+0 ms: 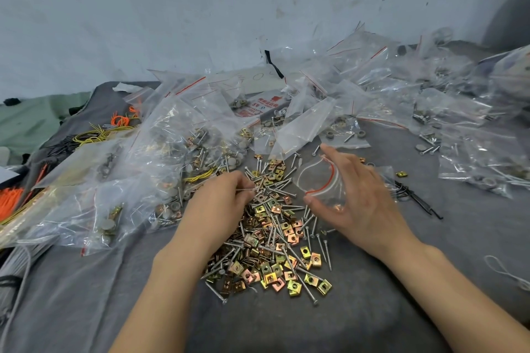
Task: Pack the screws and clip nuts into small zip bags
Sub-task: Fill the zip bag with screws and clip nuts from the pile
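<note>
1. The left hand (226,200) is pinching a single screw (245,189) between thumb and fingertips, with the other fingers curling in. It is working at the far-left edge of the loose pile (275,241).
2. The right hand (361,206) is gripping a small zip bag (318,180), thumb below and fingers spread above. This is bowing the red-striped mouth open toward the left hand. The bag is hanging just beside the pile, over the grey cloth (372,309).
3. The pile is lying between the two forearms, with screws and gold-toned clip nuts (311,259) mixed together (no sorting visible, so each pick is needing a look).
4. Something coppery is showing through the bag near the palm. I cannot tell whether it is inside the bag or lying beneath it.
5. Judging the step in hand: the pinched screw is going into the bag next.
6. To do this well, the right hand should be holding the mouth bowed wide. The screw should be going in lengthwise, head first, since the sharp tip is likely to be catching or piercing the thin film. The left hand should be letting go only once the whole shank is past the zip strip.
7. The threads may be dragging neighbouring screws up out of the pile, so lifting straight and clear looks wise.
8. Filled bags (172,129) are lying to the left, and a heap of clear bags (358,80) is lying behind.
</note>
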A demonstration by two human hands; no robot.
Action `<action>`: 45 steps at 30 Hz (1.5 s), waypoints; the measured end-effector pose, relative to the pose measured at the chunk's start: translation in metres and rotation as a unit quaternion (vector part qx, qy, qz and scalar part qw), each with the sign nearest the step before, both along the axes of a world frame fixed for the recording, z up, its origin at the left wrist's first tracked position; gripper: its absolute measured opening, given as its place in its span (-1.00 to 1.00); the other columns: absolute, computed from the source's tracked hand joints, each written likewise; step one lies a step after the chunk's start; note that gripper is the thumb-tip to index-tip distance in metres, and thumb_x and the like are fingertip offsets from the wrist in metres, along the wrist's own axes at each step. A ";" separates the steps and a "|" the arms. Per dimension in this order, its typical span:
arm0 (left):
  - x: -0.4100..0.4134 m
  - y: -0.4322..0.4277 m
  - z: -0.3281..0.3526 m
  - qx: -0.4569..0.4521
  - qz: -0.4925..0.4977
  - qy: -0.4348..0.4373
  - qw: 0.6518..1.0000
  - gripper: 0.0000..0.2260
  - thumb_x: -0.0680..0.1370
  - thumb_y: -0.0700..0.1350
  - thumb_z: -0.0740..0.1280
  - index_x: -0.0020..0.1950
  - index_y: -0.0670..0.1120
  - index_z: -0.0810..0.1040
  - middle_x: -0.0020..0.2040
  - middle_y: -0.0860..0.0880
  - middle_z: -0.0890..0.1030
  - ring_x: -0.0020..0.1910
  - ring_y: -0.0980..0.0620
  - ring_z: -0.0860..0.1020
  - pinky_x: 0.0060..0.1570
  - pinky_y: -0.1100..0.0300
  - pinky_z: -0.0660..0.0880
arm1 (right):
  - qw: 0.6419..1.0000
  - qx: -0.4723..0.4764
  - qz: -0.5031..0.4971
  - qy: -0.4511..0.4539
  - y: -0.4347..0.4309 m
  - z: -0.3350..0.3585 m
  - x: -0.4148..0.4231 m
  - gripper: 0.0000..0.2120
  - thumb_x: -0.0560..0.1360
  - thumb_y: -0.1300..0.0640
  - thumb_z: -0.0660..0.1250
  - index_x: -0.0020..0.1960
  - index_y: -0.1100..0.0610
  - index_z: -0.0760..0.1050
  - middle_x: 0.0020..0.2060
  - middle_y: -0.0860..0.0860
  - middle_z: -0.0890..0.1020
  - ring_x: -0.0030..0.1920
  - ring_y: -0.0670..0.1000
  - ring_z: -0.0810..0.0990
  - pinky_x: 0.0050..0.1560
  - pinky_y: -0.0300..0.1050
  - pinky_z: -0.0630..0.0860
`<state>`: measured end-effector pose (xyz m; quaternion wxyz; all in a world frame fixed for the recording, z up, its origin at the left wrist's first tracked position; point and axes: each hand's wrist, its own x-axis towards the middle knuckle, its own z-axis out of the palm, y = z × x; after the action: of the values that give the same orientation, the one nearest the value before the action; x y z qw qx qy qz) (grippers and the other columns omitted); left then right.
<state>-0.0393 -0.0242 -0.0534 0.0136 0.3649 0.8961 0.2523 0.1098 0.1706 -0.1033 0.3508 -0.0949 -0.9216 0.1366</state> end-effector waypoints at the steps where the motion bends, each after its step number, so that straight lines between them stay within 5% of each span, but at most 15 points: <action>1: 0.000 0.000 0.000 -0.002 -0.002 0.000 1.000 -0.93 0.61 -0.01 0.31 0.06 0.07 0.57 -0.02 0.14 0.62 -0.04 0.10 0.56 0.05 0.01 0.55 | 1.000 0.000 -0.001 0.000 0.000 0.000 0.000 -0.23 0.51 -0.32 0.26 0.58 -0.02 0.09 0.35 -0.10 0.37 0.31 -0.06 0.39 0.30 -0.16 0.21; 5: -0.002 0.001 -0.002 0.026 -0.005 0.012 1.000 -0.84 0.64 -0.04 0.28 0.16 0.05 0.62 0.06 0.08 0.62 0.04 0.05 0.55 0.08 0.04 0.52 | 1.000 0.002 -0.003 0.003 0.000 0.000 0.000 -0.23 0.51 -0.32 0.26 0.58 -0.01 0.11 0.34 -0.09 0.38 0.30 -0.06 0.39 0.29 -0.15 0.23; 10: -0.006 0.002 -0.005 0.062 0.018 0.032 0.997 -0.83 0.66 -0.10 0.21 0.14 0.06 0.58 -0.07 0.19 0.33 0.05 0.06 0.33 0.06 0.22 0.25 | 1.000 0.000 0.000 -0.003 0.000 0.000 0.000 -0.23 0.51 -0.34 0.24 0.58 -0.03 0.08 0.35 -0.10 0.36 0.31 -0.05 0.39 0.31 -0.17 0.20; 15: -0.005 0.005 -0.001 0.121 0.038 -0.026 0.992 -0.88 0.69 -0.11 0.13 0.14 0.02 0.44 -0.12 0.14 0.60 -0.31 0.17 0.52 -0.34 0.23 0.38 | 1.000 -0.001 0.001 -0.001 0.001 0.000 0.000 -0.23 0.52 -0.33 0.25 0.58 -0.03 0.09 0.36 -0.10 0.36 0.31 -0.05 0.39 0.30 -0.20 0.18; 20: 0.000 0.006 0.000 0.157 0.003 -0.090 0.984 -0.80 0.70 -0.10 0.11 0.30 0.12 0.28 -0.19 0.09 0.67 -0.21 0.08 0.63 -0.25 0.11 0.55 | 1.000 -0.001 -0.001 -0.003 0.001 0.000 -0.001 -0.23 0.51 -0.33 0.25 0.58 -0.03 0.09 0.36 -0.08 0.38 0.32 -0.05 0.39 0.33 -0.15 0.20; 24: 0.003 0.008 0.001 0.148 -0.040 -0.066 0.986 -0.79 0.69 -0.12 0.15 0.18 0.13 0.51 -0.18 0.15 0.64 -0.20 -0.01 0.62 -0.25 0.12 0.52 | 1.000 0.000 -0.006 -0.001 -0.001 0.001 0.000 -0.24 0.51 -0.33 0.24 0.58 -0.03 0.10 0.35 -0.08 0.38 0.32 -0.05 0.38 0.32 -0.10 0.24; 31: 0.011 0.013 0.004 0.134 -0.086 -0.029 0.987 -0.72 0.64 -0.02 0.27 0.35 0.14 0.49 0.13 0.28 0.60 0.08 0.39 0.51 -0.04 0.49 0.40 | 1.000 0.006 -0.003 -0.004 -0.002 0.002 0.001 -0.24 0.52 -0.33 0.23 0.58 -0.01 0.10 0.35 -0.05 0.40 0.33 -0.04 0.38 0.32 -0.16 0.20; 40: 0.022 0.034 0.009 0.210 -0.107 -0.078 0.969 -0.85 0.62 -0.02 0.31 0.12 0.12 0.65 -0.04 0.12 0.54 -0.08 0.35 0.49 -0.13 0.53 0.33 | 1.000 0.014 -0.005 0.001 -0.001 0.001 -0.001 -0.24 0.51 -0.33 0.24 0.57 -0.01 0.11 0.35 -0.06 0.40 0.33 -0.03 0.40 0.32 -0.18 0.20; 45: 0.028 0.048 0.009 0.240 -0.094 -0.135 0.957 -0.89 0.62 -0.09 0.31 0.07 0.07 0.62 -0.12 0.13 0.67 -0.12 0.23 0.61 -0.12 0.34 0.54 | 1.000 0.013 -0.006 0.003 0.000 0.000 -0.001 -0.24 0.51 -0.32 0.25 0.57 -0.01 0.12 0.34 -0.04 0.42 0.31 -0.03 0.42 0.31 -0.12 0.27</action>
<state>-0.0111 0.0240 -0.0449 0.0701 0.4027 0.7609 0.5039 0.1083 0.1702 -0.1033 0.3556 -0.0952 -0.9216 0.1230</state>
